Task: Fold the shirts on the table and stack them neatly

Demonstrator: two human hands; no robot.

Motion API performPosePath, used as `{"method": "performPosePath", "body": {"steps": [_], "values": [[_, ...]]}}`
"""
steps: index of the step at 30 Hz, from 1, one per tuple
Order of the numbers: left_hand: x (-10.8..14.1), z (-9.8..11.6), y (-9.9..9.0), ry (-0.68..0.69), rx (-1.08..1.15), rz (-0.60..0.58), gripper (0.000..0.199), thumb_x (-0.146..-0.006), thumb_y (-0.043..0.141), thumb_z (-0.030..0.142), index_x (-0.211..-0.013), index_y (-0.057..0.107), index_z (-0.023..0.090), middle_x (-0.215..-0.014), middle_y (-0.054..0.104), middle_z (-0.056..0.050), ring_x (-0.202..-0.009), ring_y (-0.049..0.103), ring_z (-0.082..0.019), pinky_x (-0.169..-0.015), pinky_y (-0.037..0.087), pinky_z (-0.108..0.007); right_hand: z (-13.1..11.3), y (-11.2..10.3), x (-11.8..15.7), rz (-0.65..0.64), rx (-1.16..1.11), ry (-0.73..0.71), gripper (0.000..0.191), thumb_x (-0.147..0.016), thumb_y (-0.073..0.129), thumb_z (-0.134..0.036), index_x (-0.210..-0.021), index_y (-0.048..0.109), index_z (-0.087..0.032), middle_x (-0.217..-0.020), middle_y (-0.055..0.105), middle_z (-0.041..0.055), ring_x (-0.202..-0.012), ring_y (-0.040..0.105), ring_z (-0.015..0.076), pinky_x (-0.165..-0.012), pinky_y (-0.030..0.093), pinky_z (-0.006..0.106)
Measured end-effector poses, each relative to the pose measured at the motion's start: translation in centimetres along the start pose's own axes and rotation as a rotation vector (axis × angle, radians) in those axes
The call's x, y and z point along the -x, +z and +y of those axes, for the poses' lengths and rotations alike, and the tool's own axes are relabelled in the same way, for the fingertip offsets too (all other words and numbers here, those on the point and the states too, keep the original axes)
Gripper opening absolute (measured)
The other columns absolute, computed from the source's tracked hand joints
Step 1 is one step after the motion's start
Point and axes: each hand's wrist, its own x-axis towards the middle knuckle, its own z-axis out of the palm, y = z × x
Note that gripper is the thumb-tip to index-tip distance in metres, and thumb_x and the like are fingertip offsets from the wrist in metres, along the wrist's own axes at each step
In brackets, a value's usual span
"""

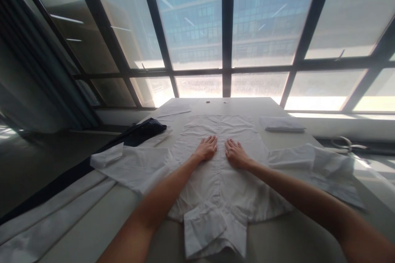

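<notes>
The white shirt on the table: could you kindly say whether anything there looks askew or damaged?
Nothing stands out as damaged or askew. The white shirt is merely creased, noticeably at its far end, beyond the left hand and right hand.

1 view, head-worn. Faces forward and down, from the near side of the white table (247,107) toward its far edge and the windows (188,20) beyond. Close range: left forearm (168,189) and right forearm (286,185) enter large from below; left hand (207,148) and right hand (236,153) sit smaller, below frame center. Wide field; window bars (227,28) splay toward the sides.
</notes>
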Motion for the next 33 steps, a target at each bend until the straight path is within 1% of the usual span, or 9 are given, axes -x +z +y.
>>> {"method": "performPosePath", "body": {"steps": [5, 8, 11, 16, 19, 22, 26, 31, 33], "values": [[0.1, -0.1, -0.2, 0.004, 0.002, 0.003, 0.058, -0.104, 0.023, 0.034, -0.160, 0.027, 0.018, -0.167, 0.021, -0.010, -0.155, 0.015, -0.024, -0.123, 0.015, -0.052, 0.1, 0.0, -2.3, -0.072, -0.080, -0.137, 0.063, -0.103, 0.025, -0.038, -0.161, 0.025, -0.011, -0.167, 0.023, 0.0128, -0.154, 0.017, 0.0229, -0.123, 0.015, 0.048], [0.0, 0.0, -0.1, 0.001, -0.002, -0.001, 0.059, -0.104, 0.022, 0.034, -0.161, 0.026, 0.016, -0.168, 0.020, -0.009, -0.155, 0.016, -0.024, -0.123, 0.014, -0.052, 2.3, -0.1, -4.1, -0.105, -0.088, -0.167, 0.064, -0.103, 0.026, -0.043, -0.161, 0.025, -0.015, -0.167, 0.022, 0.0088, -0.154, 0.017, 0.0200, -0.124, 0.014, 0.043], [-0.1, -0.2, 0.1, -0.008, -0.001, -0.008, 0.061, -0.104, 0.021, 0.035, -0.161, 0.025, 0.015, -0.168, 0.019, -0.008, -0.155, 0.015, -0.025, -0.124, 0.013, -0.052, 6.5, -0.6, -5.9, -0.103, -0.043, -0.075, 0.064, -0.103, 0.026, -0.045, -0.161, 0.027, -0.017, -0.168, 0.021, 0.0066, -0.155, 0.016, 0.0198, -0.124, 0.012, 0.041], [0.1, -0.4, 0.4, -0.004, -0.001, 0.010, 0.060, -0.104, 0.022, 0.036, -0.162, 0.024, 0.018, -0.168, 0.019, -0.006, -0.155, 0.015, -0.024, -0.125, 0.011, -0.049, 13.9, -1.6, -8.0, -0.095, 0.030, 0.235, 0.067, -0.103, 0.022, -0.045, -0.160, 0.025, -0.010, -0.168, 0.019, 0.0118, -0.154, 0.016, 0.0240, -0.124, 0.013, 0.046], [-0.2, -0.5, 0.2, -0.002, 0.003, -0.035, 0.061, -0.104, 0.022, 0.037, -0.162, 0.021, 0.018, -0.169, 0.017, -0.007, -0.156, 0.013, -0.025, -0.124, 0.011, -0.051, 15.7, -1.7, -8.4, -0.086, 0.028, 0.271, 0.068, -0.102, 0.021, -0.044, -0.160, 0.025, -0.007, -0.167, 0.020, 0.0148, -0.154, 0.016, 0.0255, -0.123, 0.013, 0.048], [-1.1, -1.4, -0.3, 0.038, 0.022, -0.113, 0.062, -0.105, 0.020, 0.043, -0.163, 0.018, 0.019, -0.169, 0.013, -0.007, -0.156, 0.009, -0.025, -0.124, 0.011, -0.052, 15.9, -1.2, -8.4, -0.073, 0.026, 0.269, 0.069, -0.102, 0.020, -0.044, -0.160, 0.025, -0.007, -0.167, 0.019, 0.0143, -0.154, 0.016, 0.0251, -0.124, 0.012, 0.048], [-3.1, -5.3, -1.2, 0.046, 0.016, -0.132, 0.065, -0.105, 0.019, 0.050, -0.163, 0.017, 0.022, -0.170, 0.010, -0.003, -0.156, 0.009, -0.023, -0.125, 0.009, -0.048, 16.0, -0.7, -8.5, -0.058, 0.029, 0.269, 0.069, -0.102, 0.020, -0.044, -0.159, 0.027, -0.007, -0.167, 0.020, 0.0139, -0.154, 0.016, 0.0257, -0.124, 0.012, 0.049], [-5.1, -12.8, -2.7, -0.269, -0.046, -0.109, 0.062, -0.105, 0.019, 0.042, -0.162, 0.018, 0.019, -0.170, 0.010, -0.004, -0.156, 0.009, -0.024, -0.125, 0.012, -0.049, 16.0, -0.7, -8.5, -0.056, 0.030, 0.267, 0.069, -0.101, 0.021, -0.045, -0.159, 0.027, -0.008, -0.167, 0.021, 0.0136, -0.154, 0.017, 0.0253, -0.124, 0.012, 0.047], [-5.8, -14.8, -3.2, -0.338, -0.057, -0.104, 0.062, -0.105, 0.019, 0.041, -0.162, 0.020, 0.016, -0.170, 0.011, -0.008, -0.156, 0.011, -0.027, -0.124, 0.014, -0.051, 15.9, -0.8, -8.5, -0.057, 0.032, 0.266, 0.069, -0.102, 0.020, -0.045, -0.160, 0.027, -0.009, -0.167, 0.021, 0.0137, -0.154, 0.017, 0.0251, -0.124, 0.012, 0.047]]}}
